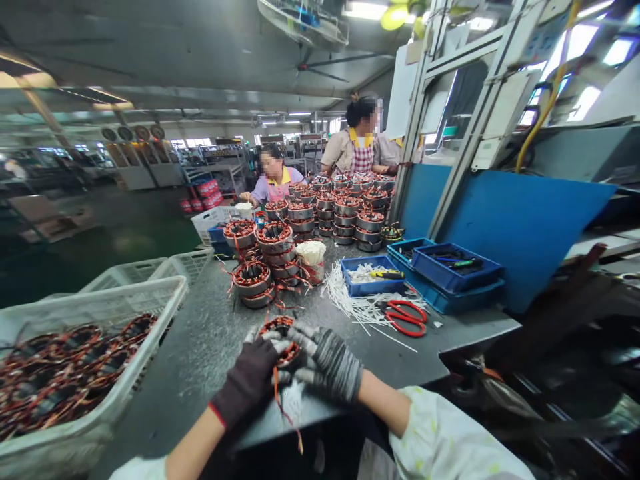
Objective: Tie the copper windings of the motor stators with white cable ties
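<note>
A copper-wound motor stator [280, 327] sits at the near edge of the bench, between my two gloved hands. My left hand [255, 370], in a dark glove with pale fingertips, is wrapped on its left side. From the right, my right hand [330, 360], in a striped grey glove, grips its rim and side. A reddish wire lead [285, 413] hangs from the stator over the bench edge. The undersides of both hands and most of the stator's body are hidden. Beyond it stand stacked stators [253, 280] with loose leads.
Red-handled scissors [406, 319] lie by a spread of white strips [353, 300]. Blue trays [373, 283] hold small white parts, a yellow-handled tool and other tools. At left, a white crate [165, 293] contains more stators. Two people [357, 147] [275, 180] are behind the stacks.
</note>
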A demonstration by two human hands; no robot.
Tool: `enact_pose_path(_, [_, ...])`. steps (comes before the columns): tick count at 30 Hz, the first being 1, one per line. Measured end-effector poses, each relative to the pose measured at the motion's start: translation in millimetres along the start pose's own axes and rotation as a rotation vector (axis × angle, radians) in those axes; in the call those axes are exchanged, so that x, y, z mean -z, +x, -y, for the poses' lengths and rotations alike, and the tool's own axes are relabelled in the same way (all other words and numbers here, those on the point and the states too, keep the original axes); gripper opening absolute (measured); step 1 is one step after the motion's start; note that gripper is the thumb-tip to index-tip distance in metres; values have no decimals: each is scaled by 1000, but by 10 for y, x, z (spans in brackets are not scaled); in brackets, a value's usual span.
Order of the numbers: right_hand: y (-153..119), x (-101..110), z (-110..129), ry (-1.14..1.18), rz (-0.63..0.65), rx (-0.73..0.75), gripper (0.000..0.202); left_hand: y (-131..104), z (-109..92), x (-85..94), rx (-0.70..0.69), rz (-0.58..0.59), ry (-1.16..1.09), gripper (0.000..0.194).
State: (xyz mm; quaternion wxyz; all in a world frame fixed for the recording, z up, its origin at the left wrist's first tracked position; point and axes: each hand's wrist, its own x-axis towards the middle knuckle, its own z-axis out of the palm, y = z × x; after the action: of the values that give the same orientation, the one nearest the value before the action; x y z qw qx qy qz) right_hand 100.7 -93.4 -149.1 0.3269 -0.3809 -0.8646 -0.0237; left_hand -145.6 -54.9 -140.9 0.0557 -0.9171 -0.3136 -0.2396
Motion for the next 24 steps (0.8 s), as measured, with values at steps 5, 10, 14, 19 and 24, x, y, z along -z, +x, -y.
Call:
enact_pose_path(5, [-16,96,126,-88,45,-32,47,-258,-472,-54,-109,-218,169,41])
enact_pose_path(10, [-116,154,61,-220,200,-319,41,-54,-479,26,326,-225,-107,34])
enact_pose_path(14, [-11,142,-153,-367,336,-440,33,170,-404,217,674,-210,-506,40])
enact_pose_path(19, [-64,24,-270,-411,374,-463,29,-54,-326,345,665,-321,-618,34])
enact_pose_path(24, [-197,-38,-218,-384,404,-406,29,-328,-354,399,765,-499,-369,34])
